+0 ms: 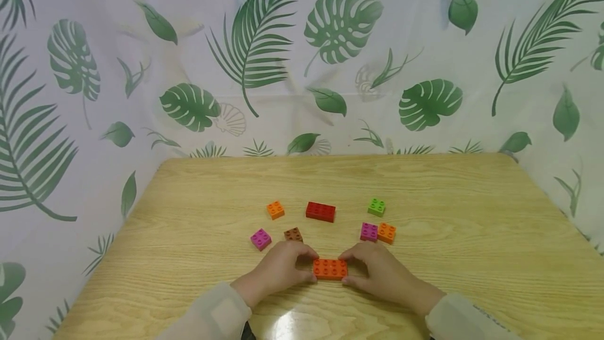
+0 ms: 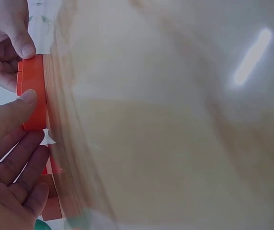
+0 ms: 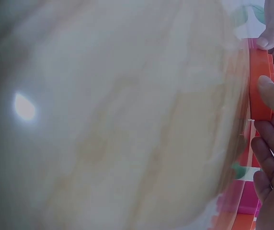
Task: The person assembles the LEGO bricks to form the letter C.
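Note:
A long orange-red toy building brick (image 1: 330, 269) lies studs up near the front of the table. My left hand (image 1: 284, 267) pinches its left end between thumb and fingers, while my right hand (image 1: 383, 276) pinches the right end. In the left wrist view the left thumb (image 2: 29, 97) presses the near side of the brick. The right wrist view shows the right thumb (image 3: 265, 81) on that same side. Just beyond the left hand sits a brown brick (image 1: 293, 234), partly hidden. A magenta brick (image 1: 369, 231) touches an orange brick (image 1: 387, 233) beyond the right hand.
Farther back on the wooden table (image 1: 212, 188) lie a dark red long brick (image 1: 321, 212), a small orange brick (image 1: 276, 210) and a lime green brick (image 1: 376, 207). Another magenta brick (image 1: 261, 239) is at the left. A leaf-printed cloth (image 1: 283, 67) hangs behind.

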Demonstrator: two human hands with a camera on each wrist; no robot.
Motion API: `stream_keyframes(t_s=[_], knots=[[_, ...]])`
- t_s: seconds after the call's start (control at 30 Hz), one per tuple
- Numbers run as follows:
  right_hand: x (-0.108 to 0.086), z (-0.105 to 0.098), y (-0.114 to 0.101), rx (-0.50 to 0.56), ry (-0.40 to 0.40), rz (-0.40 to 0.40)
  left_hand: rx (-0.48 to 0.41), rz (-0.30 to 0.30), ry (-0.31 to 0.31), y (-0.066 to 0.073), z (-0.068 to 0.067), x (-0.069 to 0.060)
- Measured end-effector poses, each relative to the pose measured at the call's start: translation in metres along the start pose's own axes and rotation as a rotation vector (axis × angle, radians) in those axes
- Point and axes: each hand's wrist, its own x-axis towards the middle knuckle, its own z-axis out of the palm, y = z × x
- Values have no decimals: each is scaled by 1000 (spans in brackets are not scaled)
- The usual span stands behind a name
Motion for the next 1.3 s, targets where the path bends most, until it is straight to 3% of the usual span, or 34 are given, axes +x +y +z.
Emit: stream_keyframes(t_s=[0.5, 0.73, 0.97, 1.3], knots=[[1, 0, 1, 21, -13, 1, 4, -3, 0, -1, 1, 1], [-2, -7, -1, 76, -21, 87, 6, 1, 0, 0, 1, 1], [-2, -15, 8, 74, 63, 47, 7, 13, 3, -1, 1, 1], [-3, -28, 27, -41, 264, -3, 9, 18, 4, -1, 1, 0]])
